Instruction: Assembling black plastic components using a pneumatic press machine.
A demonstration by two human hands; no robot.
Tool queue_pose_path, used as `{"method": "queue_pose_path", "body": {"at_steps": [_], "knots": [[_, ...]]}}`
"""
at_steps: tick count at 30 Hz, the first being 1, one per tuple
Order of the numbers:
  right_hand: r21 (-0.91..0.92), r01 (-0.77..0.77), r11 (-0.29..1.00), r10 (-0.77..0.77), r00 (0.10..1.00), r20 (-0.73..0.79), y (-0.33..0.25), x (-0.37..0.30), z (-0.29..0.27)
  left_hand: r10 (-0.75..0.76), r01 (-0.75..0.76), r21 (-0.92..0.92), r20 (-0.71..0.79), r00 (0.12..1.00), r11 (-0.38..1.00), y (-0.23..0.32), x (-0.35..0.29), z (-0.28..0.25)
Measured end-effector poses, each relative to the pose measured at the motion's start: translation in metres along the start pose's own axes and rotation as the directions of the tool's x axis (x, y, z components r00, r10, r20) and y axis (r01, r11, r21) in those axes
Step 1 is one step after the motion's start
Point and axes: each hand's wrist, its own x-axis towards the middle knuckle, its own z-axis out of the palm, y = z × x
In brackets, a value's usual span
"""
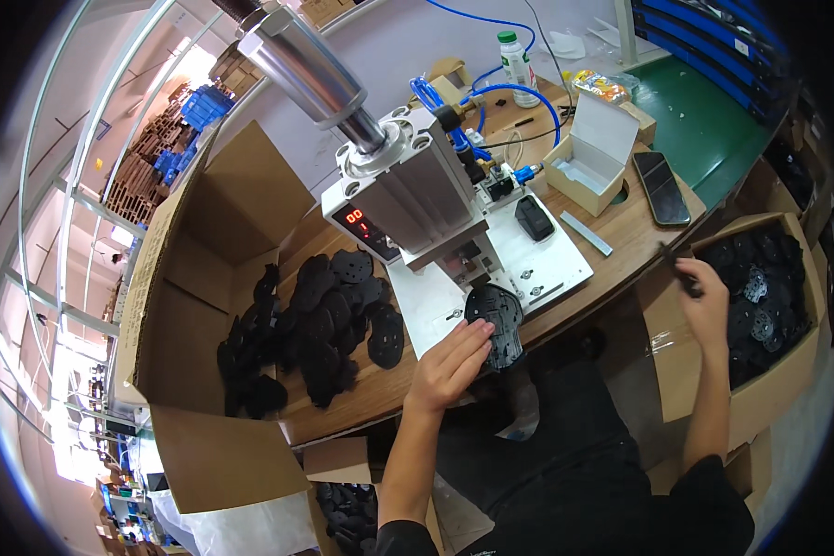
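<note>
At the front of the press (417,199), a black molded plastic plate (502,324) with a rounded end lies partly over the white base plate (551,255). My left hand (452,366) holds it from its left side, fingertips on its upper face and the thumb hidden. Off to the right, my right hand (706,301) is closed round a dark, thin piece (684,276), seen nearly edge-on; its exact kind cannot be made out. This hand hovers beside an open carton (663,371) holding black plastic parts and some clear pieces.
Many black plates (329,306) lie heaped left of the press, by a large tipped carton (222,454). Beyond the base are a small white box (584,190), a phone (663,188), a metal strip (586,233) and a bottle (517,69). Blue hoses (551,107) loop behind the press.
</note>
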Motion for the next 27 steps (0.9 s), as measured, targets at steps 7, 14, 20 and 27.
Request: {"method": "queue_pose_path", "body": {"at_steps": [7,14,20,27], "knots": [[-0.215,-0.415,0.884,0.329,0.88,-0.343,0.159,-0.05,-0.079,-0.08,0.082,0.042,-0.055,0.995,0.996,-0.006,-0.007,0.026],[-0.564,-0.298,0.77,0.239,0.955,-0.178,0.201,-0.053,-0.069,-0.114,0.113,0.031,0.019,0.993,0.993,-0.01,-0.001,0.017],[-0.208,0.027,0.978,-0.001,0.992,0.126,0.03,0.004,0.016,-0.108,0.107,0.021,0.059,0.992,0.994,0.0,0.006,0.019],[0.401,0.471,0.786,-0.616,0.654,0.439,-0.14,0.029,0.093,-0.197,0.196,0.056,0.022,0.98,0.979,0.007,0.004,0.022]]}}
